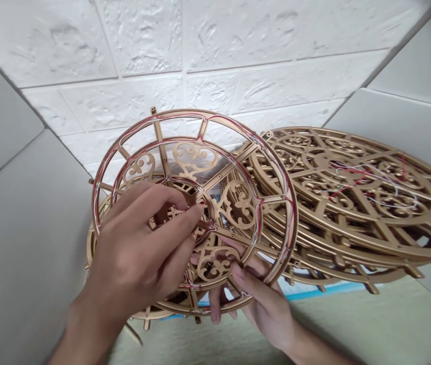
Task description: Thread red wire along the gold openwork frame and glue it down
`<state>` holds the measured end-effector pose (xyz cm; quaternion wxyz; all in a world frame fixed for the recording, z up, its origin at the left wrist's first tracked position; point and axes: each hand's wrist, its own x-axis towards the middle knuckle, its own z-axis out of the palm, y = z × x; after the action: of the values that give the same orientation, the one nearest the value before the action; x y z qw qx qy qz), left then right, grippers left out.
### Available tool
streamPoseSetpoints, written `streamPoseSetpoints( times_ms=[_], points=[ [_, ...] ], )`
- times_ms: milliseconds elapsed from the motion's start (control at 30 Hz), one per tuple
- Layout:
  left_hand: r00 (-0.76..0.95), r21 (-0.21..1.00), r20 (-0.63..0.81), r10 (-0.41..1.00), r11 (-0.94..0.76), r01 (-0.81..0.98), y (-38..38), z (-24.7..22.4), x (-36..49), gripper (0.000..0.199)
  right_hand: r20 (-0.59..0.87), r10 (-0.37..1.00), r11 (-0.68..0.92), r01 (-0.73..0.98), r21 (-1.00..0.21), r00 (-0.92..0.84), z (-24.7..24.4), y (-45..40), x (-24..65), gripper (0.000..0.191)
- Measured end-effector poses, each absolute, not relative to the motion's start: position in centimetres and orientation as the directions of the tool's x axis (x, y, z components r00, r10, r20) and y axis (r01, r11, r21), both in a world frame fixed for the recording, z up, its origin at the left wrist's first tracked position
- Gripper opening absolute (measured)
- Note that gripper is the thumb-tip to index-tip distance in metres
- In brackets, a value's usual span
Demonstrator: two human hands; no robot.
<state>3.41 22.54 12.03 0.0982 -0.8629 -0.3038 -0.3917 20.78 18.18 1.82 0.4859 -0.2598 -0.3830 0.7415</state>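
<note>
The left hand [131,248] curls its fingers over the middle of a gold openwork frame [238,205], the right hand [264,314] pinching its rim [290,238] from below, beside a stack of wired frames [352,218]

Free room lies left of the gold openwork ring frame [253,147], above the flat grey panel [21,238]. Stacked gold lattice discs [386,223] block the right.
</note>
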Motion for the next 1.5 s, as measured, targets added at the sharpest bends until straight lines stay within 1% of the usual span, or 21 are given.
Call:
streamPoseSetpoints(
  times_ms=[67, 167, 367, 533, 667, 800, 967, 1100, 1267, 1367, 1500],
  points=[
    [0.497, 0.038, 0.742, 0.449, -0.769, 0.638, 22.7, 11.9, 3.3, 0.021, -0.012, 0.913, -0.239, -0.512, -0.825, -0.407, 2.0, 18.2, 20.8, 0.052],
    [0.506, 0.001, 0.72, 0.474, -0.73, 0.683, 22.9, 11.6, 3.2, 0.025, 0.0, 0.906, -0.241, -0.518, -0.821, -0.423, 2.1, 18.1, 20.8, 0.051],
    [0.516, 0.027, 0.704, 0.488, -0.744, 0.667, 23.0, 11.7, 3.2, 0.024, 0.056, 0.907, -0.202, -0.548, -0.811, -0.417, 2.2, 18.0, 20.8, 0.046],
    [0.524, 0.008, 0.694, 0.494, -0.733, 0.68, 22.8, 11.8, 3.2, 0.023, 0.036, 0.906, -0.216, -0.533, -0.818, -0.422, 1.9, 18.0, 20.8, 0.045],
    [0.533, -0.002, 0.678, 0.506, -0.724, 0.69, 22.7, 11.9, 3.2, 0.023, 0.056, 0.907, -0.184, -0.513, -0.839, -0.417, 1.7, 17.9, 20.8, 0.04],
    [0.524, 0.012, 0.666, 0.531, -0.71, 0.704, 22.6, 11.9, 3.2, 0.022, 0.07, 0.899, -0.17, -0.493, -0.853, -0.432, 1.5, 17.9, 20.9, 0.038],
    [0.533, 0.021, 0.64, 0.553, -0.707, 0.707, 23.0, 11.6, 3.0, 0.025, 0.021, 0.91, -0.215, -0.514, -0.83, -0.415, 1.6, 17.9, 20.9, 0.045],
    [0.563, 0.066, 0.604, 0.564, -0.739, 0.67, 22.6, 11.9, 3.0, 0.03, -0.053, 0.934, -0.25, -0.538, -0.805, -0.354, 2.0, 17.9, 21.0, 0.053],
    [0.583, 0.066, 0.61, 0.536, -0.769, 0.636, 22.0, 12.2, 3.1, 0.02, -0.022, 0.953, -0.198, -0.569, -0.798, -0.302, 2.1, 18.0, 21.1, 0.056],
    [0.617, 0.027, 0.599, 0.51, -0.783, 0.621, 22.1, 12.0, 3.1, 0.02, -0.001, 0.956, -0.18, -0.585, -0.791, -0.293, 1.9, 17.9, 21.2, 0.055],
    [0.621, 0.001, 0.589, 0.517, -0.769, 0.639, 22.2, 11.9, 3.3, 0.023, 0.032, 0.956, -0.157, -0.602, -0.783, -0.291, 1.8, 17.9, 21.1, 0.053]
  ],
)
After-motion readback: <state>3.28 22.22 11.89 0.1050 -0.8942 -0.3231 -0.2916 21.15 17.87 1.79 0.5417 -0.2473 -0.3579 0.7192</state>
